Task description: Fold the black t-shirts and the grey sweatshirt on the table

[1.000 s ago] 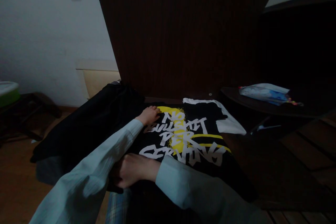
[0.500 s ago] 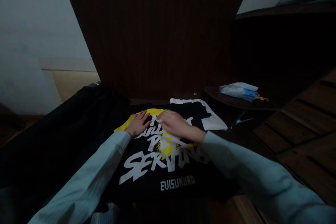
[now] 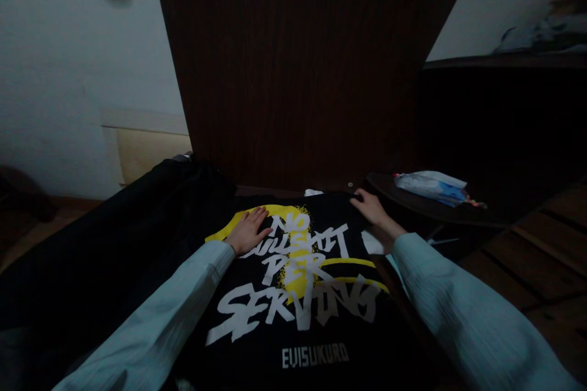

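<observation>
The black shirt lies spread, print upward, in front of the person, with its yellow and white lettering readable from the person's side and the word EVISUKURO nearest the body. The left hand rests palm down on the yellow print at the shirt's far left part, beside the word NO. Its fingers are extended, slightly separated and directed away from the body and to the right, with the thumb set apart; this grip is open flat and has hold of nothing. The left forearm, in a pale blue sleeve, runs obliquely forward and inward from the lower left. The right hand is positioned at the shirt's far right corner, with the wrist bent inward and the fingers curved toward the cloth edge. Whether this grip pinches the fabric cannot be told. The right forearm enters from the lower right. A white cloth shows below the right hand, at the shirt's right edge. A dark cloth lies to the left of the shirt; a plastic packet rests on the dark shelf to the right.
</observation>
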A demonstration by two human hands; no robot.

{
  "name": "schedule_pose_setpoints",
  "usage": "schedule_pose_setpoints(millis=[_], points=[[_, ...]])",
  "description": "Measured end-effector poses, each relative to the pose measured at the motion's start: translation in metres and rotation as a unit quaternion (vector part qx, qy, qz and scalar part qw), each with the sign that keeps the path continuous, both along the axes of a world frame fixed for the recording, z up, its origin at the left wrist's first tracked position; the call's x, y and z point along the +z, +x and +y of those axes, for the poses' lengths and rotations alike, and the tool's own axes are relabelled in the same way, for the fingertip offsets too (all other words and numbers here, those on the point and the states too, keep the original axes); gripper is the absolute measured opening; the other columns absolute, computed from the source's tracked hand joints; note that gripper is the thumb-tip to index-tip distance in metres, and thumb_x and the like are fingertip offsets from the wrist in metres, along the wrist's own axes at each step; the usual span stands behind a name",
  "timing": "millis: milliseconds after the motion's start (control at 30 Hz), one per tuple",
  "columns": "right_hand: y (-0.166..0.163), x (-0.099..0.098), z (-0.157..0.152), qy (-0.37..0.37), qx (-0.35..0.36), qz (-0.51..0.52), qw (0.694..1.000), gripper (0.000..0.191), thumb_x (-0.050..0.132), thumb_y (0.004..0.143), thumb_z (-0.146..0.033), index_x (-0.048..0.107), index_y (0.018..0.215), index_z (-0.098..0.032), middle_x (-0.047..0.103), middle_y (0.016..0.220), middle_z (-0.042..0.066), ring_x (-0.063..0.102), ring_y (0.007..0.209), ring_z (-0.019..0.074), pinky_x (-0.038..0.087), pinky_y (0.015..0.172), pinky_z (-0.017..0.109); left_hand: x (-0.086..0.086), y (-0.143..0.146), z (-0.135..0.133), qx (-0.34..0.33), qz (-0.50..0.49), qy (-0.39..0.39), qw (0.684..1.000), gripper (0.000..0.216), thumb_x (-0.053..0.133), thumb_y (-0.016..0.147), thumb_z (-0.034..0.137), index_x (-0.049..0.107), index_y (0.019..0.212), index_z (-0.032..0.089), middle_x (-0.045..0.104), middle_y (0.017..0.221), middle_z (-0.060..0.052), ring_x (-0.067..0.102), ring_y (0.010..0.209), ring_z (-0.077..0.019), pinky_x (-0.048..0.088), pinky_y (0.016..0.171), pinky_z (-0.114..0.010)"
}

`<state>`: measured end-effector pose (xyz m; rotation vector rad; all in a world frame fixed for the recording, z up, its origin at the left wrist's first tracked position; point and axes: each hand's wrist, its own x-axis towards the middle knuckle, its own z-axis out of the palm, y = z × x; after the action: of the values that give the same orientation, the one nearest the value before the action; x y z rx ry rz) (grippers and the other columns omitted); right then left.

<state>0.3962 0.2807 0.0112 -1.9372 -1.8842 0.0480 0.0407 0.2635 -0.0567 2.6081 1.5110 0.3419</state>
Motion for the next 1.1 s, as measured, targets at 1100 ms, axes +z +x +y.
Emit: schedule_pose_setpoints(millis=[1100], points=[[-0.074,-0.035,0.052,-0.085,0.029,0.033,0.995,0.019,0.049,0.074,-0.012,0.065,0.084,-0.015,0.066,0.087,0.006,0.058,0.082,0.0148,0.040,0.068,0.021,0.009,0.069,0.050,0.266,-0.058,0.010,0.962,0.039,0.033,0.087,0.031,0.045,0.118,0.009,0.067,0.090,-0.015,0.063,0.085,-0.0243,0.046,0.066,-0.030]])
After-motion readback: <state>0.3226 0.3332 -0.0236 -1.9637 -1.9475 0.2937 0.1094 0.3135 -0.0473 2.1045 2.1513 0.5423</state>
